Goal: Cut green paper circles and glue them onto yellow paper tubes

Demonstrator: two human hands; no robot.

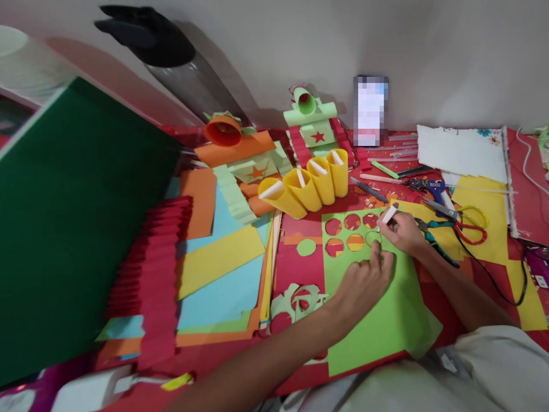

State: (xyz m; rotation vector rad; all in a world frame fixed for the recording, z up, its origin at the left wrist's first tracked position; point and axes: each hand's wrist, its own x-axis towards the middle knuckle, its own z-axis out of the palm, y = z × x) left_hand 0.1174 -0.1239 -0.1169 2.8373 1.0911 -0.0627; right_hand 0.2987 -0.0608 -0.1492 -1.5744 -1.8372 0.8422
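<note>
A green sheet of paper [373,309] lies before me, with several round holes cut through it near its top edge. My right hand [401,232] is closed around a white pen-like tool with a dark end [390,214]; whether it is a marker or a cutter I cannot tell. Its lower end meets the sheet beside a circle outline [373,238]. My left hand [364,280] rests on the sheet with its index fingertip at that outline, holding nothing. A loose green paper disc [306,247] sits left of the sheet.
Four-part yellow paper tubes [315,186] stand behind, near paper figures [317,123]. Right of my hands lie scissors [467,224], pliers [435,237] and a glue gun [435,189]. Coloured sheets [223,257] and a dark green board [77,229] are at left. A phone [371,111] leans on the wall.
</note>
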